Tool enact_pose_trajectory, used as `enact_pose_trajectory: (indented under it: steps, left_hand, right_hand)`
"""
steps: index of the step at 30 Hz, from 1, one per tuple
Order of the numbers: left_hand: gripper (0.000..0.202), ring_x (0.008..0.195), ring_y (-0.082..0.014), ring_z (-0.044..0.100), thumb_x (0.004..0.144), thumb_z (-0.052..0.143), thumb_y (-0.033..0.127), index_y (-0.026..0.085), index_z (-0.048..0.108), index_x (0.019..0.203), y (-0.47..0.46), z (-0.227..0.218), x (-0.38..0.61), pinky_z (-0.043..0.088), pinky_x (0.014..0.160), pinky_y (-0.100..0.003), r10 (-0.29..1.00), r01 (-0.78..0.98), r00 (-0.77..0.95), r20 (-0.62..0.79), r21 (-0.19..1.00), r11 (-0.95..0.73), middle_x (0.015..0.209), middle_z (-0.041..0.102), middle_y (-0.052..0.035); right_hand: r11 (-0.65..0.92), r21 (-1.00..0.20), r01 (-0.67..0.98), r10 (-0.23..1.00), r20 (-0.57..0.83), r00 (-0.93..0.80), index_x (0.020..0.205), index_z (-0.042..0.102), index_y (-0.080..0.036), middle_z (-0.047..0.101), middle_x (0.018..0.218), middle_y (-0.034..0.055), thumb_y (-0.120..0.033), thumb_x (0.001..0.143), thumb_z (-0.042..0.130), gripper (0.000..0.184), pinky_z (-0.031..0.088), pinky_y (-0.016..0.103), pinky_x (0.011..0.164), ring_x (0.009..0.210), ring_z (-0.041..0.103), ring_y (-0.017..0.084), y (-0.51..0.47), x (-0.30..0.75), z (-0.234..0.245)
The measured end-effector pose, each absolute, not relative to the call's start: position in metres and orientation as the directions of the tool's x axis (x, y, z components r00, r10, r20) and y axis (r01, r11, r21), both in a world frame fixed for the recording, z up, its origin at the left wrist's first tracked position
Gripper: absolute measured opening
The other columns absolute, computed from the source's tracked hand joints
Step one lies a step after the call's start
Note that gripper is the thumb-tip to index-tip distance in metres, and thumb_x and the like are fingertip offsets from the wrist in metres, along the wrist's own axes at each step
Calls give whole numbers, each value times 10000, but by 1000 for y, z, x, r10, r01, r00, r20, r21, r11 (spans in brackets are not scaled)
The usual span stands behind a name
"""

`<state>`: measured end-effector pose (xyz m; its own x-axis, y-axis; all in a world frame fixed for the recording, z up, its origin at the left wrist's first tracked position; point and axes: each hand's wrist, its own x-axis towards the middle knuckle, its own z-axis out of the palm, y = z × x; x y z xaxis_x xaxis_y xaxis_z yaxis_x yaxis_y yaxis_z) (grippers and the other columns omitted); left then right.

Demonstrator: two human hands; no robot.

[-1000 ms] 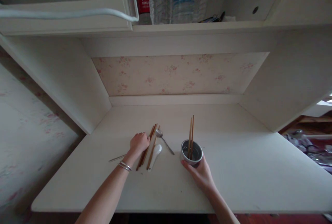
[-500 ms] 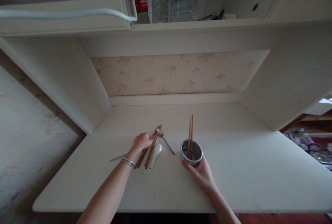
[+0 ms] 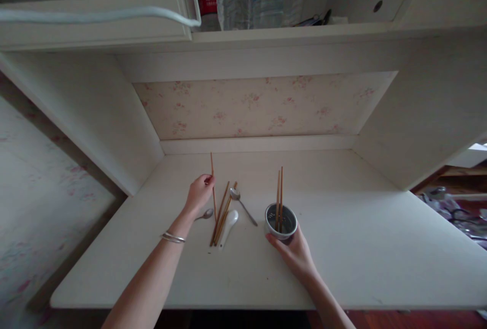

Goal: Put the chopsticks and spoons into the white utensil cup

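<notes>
My left hand (image 3: 202, 190) pinches a wooden chopstick (image 3: 214, 199) near its middle and holds it nearly upright above the desk. My right hand (image 3: 292, 253) is wrapped round the lower side of a round metal utensil holder (image 3: 280, 221), in which two chopsticks (image 3: 280, 194) stand. Several loose chopsticks (image 3: 222, 220) lie between the hands. Against them rests a white spoon (image 3: 229, 227), and a metal spoon (image 3: 245, 208) lies slanted at their right. A second metal spoon (image 3: 207, 214) is partly hidden behind my left wrist.
The white desk (image 3: 361, 248) has side panels and a papered back wall. Overhead, a shelf (image 3: 266, 37) holds several plastic bottles (image 3: 268, 1). A white cable (image 3: 95, 15) crosses the cabinet door at the upper left.
My left hand has risen up and left from the chopstick pile with one chopstick in it, uncovering a spoon's bowl. My right hand and the holder have stayed in place.
</notes>
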<state>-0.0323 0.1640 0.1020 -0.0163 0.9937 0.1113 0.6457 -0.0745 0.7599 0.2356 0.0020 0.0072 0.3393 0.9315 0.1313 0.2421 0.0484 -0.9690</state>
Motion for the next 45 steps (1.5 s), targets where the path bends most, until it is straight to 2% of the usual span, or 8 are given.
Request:
enact_pose_trajectory:
  steps: [5,9,12,19,24,29,36,45]
  left_hand:
    - [443,771,-160,670,909,470,560,160,628,1016,140,138,-5,535,705,-257,974,422,-1,227,883,-205,891,713,-54]
    - [374,792,-159,670,866,621,476,146,622,1042,116,161,32,562,691,-263,954,14,70,291,956,-293,895,699,-55]
    - [322,776,-153,671,868,642,404,149,606,1062,108,164,57,569,668,-254,950,-72,118,290,956,-283,879,691,-45]
    - [191,836,-180,700,900,609,343,174,658,976,104,137,92,561,758,-278,925,210,237,298,914,-348,905,733,-63]
    - [193,803,-183,707,906,589,329,180,707,941,97,110,102,549,736,-278,894,340,367,257,857,-386,917,755,-59]
    - [268,839,-190,702,919,565,388,184,734,961,95,101,104,536,738,-274,886,362,381,265,839,-406,969,757,-68]
    - [305,707,-164,675,948,508,389,207,746,892,94,118,102,491,658,-242,865,373,428,261,821,-433,805,752,-28]
    - [236,834,-192,688,905,587,363,181,737,916,92,99,111,524,748,-282,901,405,337,273,822,-401,920,749,-64]
  right_hand:
    - [42,-971,235,931,123,344,1253,570,-216,711,1165,97,-422,637,806,691,516,459,935,1095,656,325,1,235,10]
    - [27,-972,232,930,109,351,1262,560,-206,708,1172,105,-433,636,808,710,510,458,942,1104,651,324,1,234,11]
    - [44,-971,234,932,124,340,1269,551,-206,701,1189,106,-433,649,804,707,501,459,956,1110,648,316,2,234,11]
    - [66,-969,238,939,141,314,1307,522,-195,684,1220,115,-425,688,783,710,491,467,972,1118,643,307,1,234,9]
    - [59,-966,253,938,141,316,1316,510,-206,668,1244,115,-432,696,775,711,492,473,976,1146,628,316,2,235,6]
    - [40,-961,275,942,127,310,1315,496,-209,663,1244,113,-437,704,771,707,489,469,980,1147,627,310,2,236,4]
    - [46,-955,294,951,132,281,1318,471,-222,644,1259,102,-429,732,764,688,483,457,988,1157,616,293,1,236,6]
    - [53,-954,294,950,139,281,1329,466,-224,636,1270,110,-421,729,765,699,483,456,996,1170,608,292,1,236,4]
